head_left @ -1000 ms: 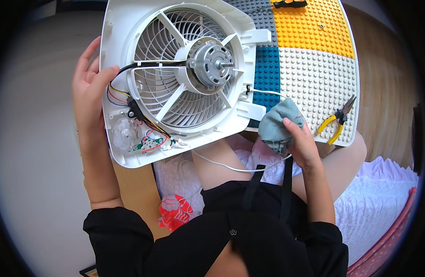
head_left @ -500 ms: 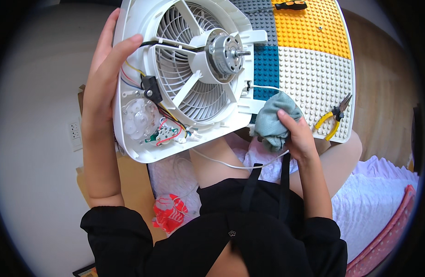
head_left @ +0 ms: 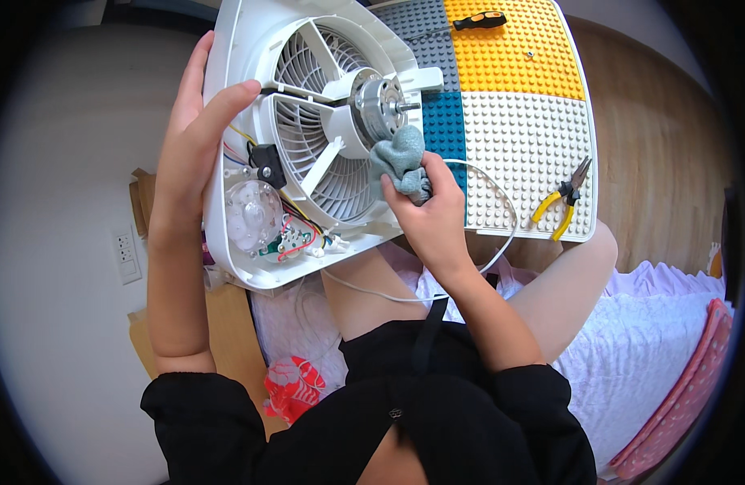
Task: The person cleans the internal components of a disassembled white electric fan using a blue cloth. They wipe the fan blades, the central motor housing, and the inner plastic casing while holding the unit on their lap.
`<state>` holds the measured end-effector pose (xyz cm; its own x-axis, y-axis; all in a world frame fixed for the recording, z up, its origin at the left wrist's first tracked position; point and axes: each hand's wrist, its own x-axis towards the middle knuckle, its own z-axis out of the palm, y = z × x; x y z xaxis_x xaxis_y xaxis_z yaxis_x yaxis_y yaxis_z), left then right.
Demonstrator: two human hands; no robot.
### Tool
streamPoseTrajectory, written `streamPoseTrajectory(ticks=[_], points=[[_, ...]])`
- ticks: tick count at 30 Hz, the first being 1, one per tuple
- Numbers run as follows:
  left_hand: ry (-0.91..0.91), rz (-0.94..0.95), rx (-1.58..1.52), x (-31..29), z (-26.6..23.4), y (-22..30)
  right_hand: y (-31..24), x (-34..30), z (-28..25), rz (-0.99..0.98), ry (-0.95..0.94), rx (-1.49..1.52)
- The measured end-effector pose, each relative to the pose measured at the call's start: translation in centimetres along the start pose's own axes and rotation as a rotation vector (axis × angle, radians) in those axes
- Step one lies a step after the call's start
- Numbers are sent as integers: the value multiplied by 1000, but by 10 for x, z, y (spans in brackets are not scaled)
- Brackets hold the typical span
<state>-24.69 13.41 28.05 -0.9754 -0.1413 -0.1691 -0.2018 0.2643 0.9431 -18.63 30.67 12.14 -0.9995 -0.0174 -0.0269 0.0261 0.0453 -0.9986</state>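
A white box fan housing (head_left: 235, 214) stands tilted at the left of the table, its open back toward me. My left hand (head_left: 198, 121) grips its left side, thumb over the rim near a black cable. Bunched in my right hand (head_left: 433, 214) is a grey-green cloth (head_left: 400, 158), held against the housing's inside just below the silver motor (head_left: 380, 109) with its bare shaft. Behind the struts shows the round white grille (head_left: 340, 190). In the housing's lower corner are a clear round gearbox (head_left: 255, 214), a black part (head_left: 265, 164) and coloured wires.
The table's studded top (head_left: 526, 153) has grey, yellow, teal and white sections. On it lie a screwdriver (head_left: 479, 21), a small metal nut (head_left: 530, 56) and yellow-handled pliers (head_left: 562, 202). A white cord (head_left: 514, 218) loops over the near edge. A red-and-white bag (head_left: 294, 388) sits beside my lap.
My right hand has brought the cloth left and up, from beside the housing to just under the motor. My left hand keeps its hold. The white cord now loops over the table.
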Motion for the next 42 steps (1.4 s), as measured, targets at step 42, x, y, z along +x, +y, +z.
streamPoseTrajectory(ticks=[42], points=[[49,48,42,-4,-5,2,-3,28,-40,-122,-88,-245]])
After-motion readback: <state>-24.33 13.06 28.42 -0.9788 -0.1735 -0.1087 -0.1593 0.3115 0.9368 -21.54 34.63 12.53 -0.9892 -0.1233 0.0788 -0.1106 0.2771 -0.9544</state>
